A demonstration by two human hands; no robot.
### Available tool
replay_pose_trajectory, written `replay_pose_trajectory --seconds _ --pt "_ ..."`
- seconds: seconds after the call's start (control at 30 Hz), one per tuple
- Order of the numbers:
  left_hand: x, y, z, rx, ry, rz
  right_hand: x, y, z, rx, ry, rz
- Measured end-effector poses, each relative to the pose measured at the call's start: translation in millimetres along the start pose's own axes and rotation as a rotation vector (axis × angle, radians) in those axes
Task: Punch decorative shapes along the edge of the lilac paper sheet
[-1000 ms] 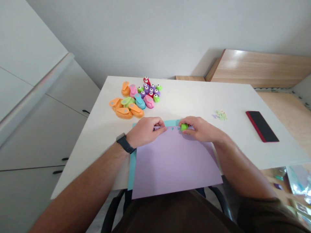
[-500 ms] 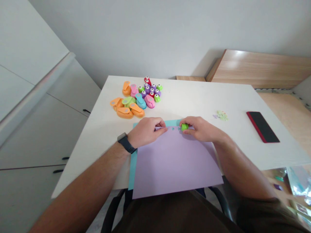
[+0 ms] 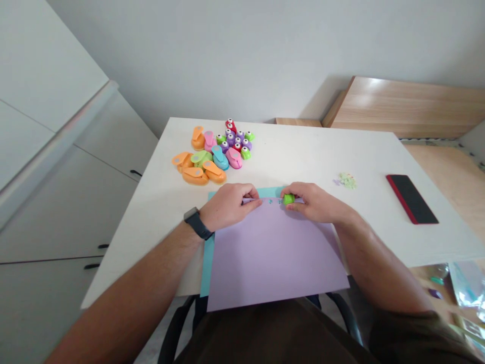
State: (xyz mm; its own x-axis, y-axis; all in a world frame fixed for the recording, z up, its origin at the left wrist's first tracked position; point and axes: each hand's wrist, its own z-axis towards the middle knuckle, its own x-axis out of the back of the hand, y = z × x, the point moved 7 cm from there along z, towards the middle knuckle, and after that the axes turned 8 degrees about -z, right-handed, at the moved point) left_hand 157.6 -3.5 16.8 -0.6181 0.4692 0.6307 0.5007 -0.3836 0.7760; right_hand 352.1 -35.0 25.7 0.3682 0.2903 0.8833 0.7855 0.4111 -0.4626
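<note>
A lilac sheet of paper [image 3: 278, 258] lies over a turquoise sheet [image 3: 206, 268], which shows along the left and far edges. My left hand [image 3: 233, 205], with a dark watch on its wrist, pinches the lilac sheet's far edge between thumb and fingers. Gripped in my right hand [image 3: 312, 202] is a small green craft punch [image 3: 288, 199], set at the same far edge. Between my hands, small punched shapes [image 3: 270, 201] in the lilac paper let turquoise show through. The underside of the punch is hidden.
Large lever punches [image 3: 215, 172] in orange, pink, green and blue stand at the back left, beside several small punches [image 3: 231, 138]. To the right are a heap of pale paper cut-outs [image 3: 347, 180] and a black-and-red flat case [image 3: 412, 199] on the white table [image 3: 299, 151].
Both hands, the sheets and the punch hold nearly the same positions. The whole view has shifted very slightly.
</note>
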Motion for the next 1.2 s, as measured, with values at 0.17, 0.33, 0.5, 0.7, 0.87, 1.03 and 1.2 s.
replay_pose_trajectory --seconds 0.17,0.33,0.5,0.7,0.87,1.03,1.2 --pt "0.2 0.0 0.2 0.003 -0.002 0.003 0.5 -2.8 -1.6 0.024 -0.003 0.001" --pt "-0.2 0.4 0.8 0.004 -0.009 0.017 -0.3 -2.2 -1.5 0.026 0.005 -0.020" --pt "-1.2 0.1 0.8 0.011 -0.014 0.019 -1.4 -0.5 -1.0 0.039 -0.004 -0.032" --pt "-0.7 0.2 0.6 0.010 -0.007 0.019 -1.3 -2.1 -1.0 0.036 -0.012 -0.052" --pt "-0.4 1.2 0.2 0.006 -0.005 0.021 -2.1 -2.3 -0.1 0.024 -0.012 -0.057" --pt "-0.7 1.2 0.3 0.006 -0.005 0.027 -2.5 -1.3 0.2 0.019 -0.015 -0.052" --pt "-0.9 -0.3 0.2 -0.004 0.000 0.022 -1.1 -1.6 -0.5 0.012 -0.019 -0.051"
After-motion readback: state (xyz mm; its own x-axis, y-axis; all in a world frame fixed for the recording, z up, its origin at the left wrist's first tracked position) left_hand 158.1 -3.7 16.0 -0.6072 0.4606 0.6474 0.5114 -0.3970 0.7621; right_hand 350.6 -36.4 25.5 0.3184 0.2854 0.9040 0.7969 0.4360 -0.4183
